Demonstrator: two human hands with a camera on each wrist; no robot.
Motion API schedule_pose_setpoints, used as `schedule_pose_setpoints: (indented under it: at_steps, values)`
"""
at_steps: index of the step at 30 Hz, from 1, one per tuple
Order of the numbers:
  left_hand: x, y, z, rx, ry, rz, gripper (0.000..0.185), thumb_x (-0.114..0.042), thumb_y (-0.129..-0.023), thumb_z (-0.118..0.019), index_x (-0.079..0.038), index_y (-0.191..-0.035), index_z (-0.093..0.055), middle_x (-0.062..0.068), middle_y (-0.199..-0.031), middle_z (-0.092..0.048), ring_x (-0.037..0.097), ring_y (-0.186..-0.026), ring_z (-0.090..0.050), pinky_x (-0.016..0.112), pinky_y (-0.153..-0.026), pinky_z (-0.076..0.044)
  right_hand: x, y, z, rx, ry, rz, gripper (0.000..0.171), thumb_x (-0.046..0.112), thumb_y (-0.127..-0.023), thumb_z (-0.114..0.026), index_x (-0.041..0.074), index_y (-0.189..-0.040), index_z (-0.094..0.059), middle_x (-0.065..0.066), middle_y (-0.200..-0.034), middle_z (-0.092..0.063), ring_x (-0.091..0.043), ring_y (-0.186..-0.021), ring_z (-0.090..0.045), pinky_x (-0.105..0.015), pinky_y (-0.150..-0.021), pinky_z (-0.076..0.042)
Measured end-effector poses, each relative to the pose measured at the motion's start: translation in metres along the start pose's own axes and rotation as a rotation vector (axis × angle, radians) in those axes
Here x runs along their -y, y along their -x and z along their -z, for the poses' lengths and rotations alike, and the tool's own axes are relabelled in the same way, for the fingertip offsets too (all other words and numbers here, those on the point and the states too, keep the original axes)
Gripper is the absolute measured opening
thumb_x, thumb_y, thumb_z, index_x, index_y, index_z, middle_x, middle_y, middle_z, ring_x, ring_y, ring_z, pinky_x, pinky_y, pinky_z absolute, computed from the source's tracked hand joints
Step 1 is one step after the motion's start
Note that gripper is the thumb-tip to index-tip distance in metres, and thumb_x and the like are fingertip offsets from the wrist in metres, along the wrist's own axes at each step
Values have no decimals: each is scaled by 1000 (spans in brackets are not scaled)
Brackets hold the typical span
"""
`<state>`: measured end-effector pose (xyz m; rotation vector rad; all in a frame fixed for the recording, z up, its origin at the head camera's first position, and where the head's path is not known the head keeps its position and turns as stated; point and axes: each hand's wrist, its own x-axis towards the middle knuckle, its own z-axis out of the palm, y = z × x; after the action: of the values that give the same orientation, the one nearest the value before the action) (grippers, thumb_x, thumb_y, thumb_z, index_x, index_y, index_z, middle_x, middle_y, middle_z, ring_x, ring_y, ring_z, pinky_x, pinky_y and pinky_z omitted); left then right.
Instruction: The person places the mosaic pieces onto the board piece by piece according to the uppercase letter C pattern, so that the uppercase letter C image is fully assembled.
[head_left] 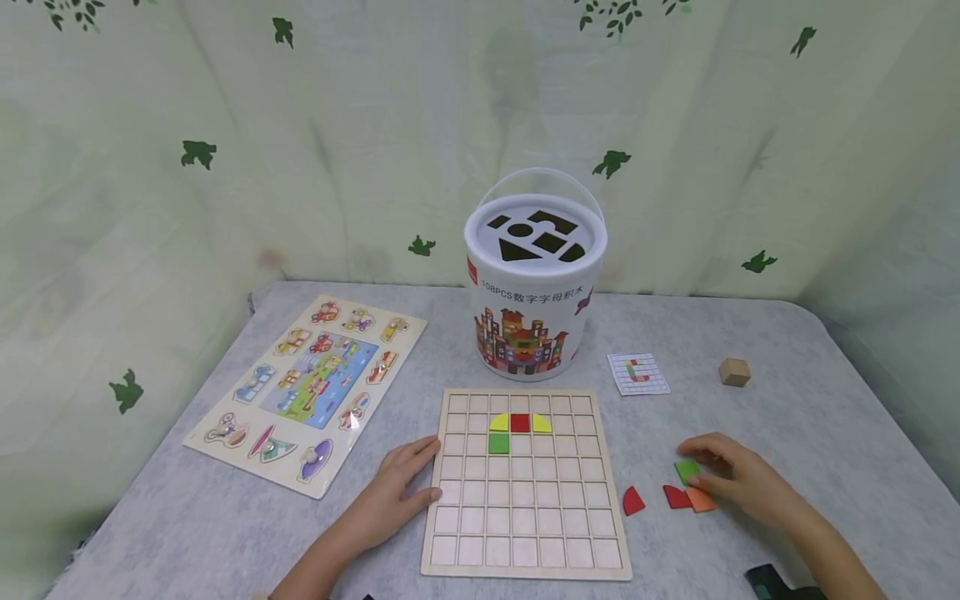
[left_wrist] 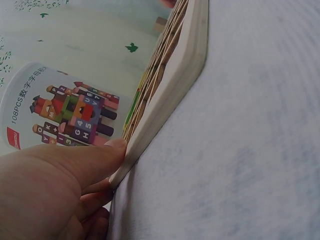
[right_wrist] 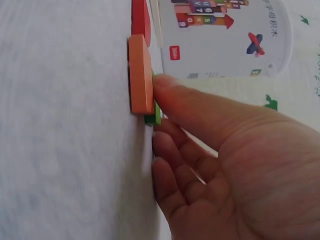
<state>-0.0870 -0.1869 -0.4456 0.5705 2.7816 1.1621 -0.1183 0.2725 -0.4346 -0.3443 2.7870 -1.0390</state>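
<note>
A wooden grid board (head_left: 525,517) lies flat in the middle of the table. Its upper rows hold two yellow quarter-rounds (head_left: 498,422), a red square (head_left: 520,422) and a green square (head_left: 498,442). My left hand (head_left: 408,483) rests against the board's left edge with its fingers straight; in the left wrist view the thumb (left_wrist: 107,150) touches the board's rim (left_wrist: 175,75). To the right of the board, my right hand (head_left: 712,471) pinches a green square piece (head_left: 686,471) lying on the table. An orange piece (head_left: 701,500) and a red piece (head_left: 677,497) lie against it. In the right wrist view the thumb (right_wrist: 170,92) presses the green piece (right_wrist: 156,116) beside the orange piece (right_wrist: 141,75).
A white block bucket (head_left: 534,283) stands behind the board. A pattern card (head_left: 638,373) and a plain wooden cube (head_left: 734,372) lie at the back right. Another red quarter-round (head_left: 633,500) sits near the board's right edge. A peg puzzle (head_left: 307,387) lies at the left.
</note>
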Motion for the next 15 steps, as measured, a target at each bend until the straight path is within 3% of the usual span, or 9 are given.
schedule_pose_setpoints:
  at_steps: [4,11,15]
  values:
    - [0,0,0,0,1,4,64,-28,-84,-63,-4,-137,-37,7,-141,-32,27,-129,-23,48,-100,-25,0,-2,-3,-22,13,-18,32,21,-78,-71,8,-106,-61,-3,-103,-55,-19,-91,-52,-23,-74,-46]
    - [0,0,0,3,6,3,64,-29,-84,-63,-4,-137,-36,7,-142,-31,28,-129,-22,48,-100,-24,1,-2,0,32,6,-27,35,18,-78,-70,7,-109,-59,-5,-107,-54,-19,-92,-50,-26,-76,-46]
    - [0,0,0,4,2,4,64,-28,-84,-63,-4,-137,-36,7,-142,-31,27,-129,-23,48,-100,-25,1,-3,-1,19,34,-35,32,16,-77,-71,8,-106,-60,-3,-104,-55,-19,-89,-51,-30,-76,-47]
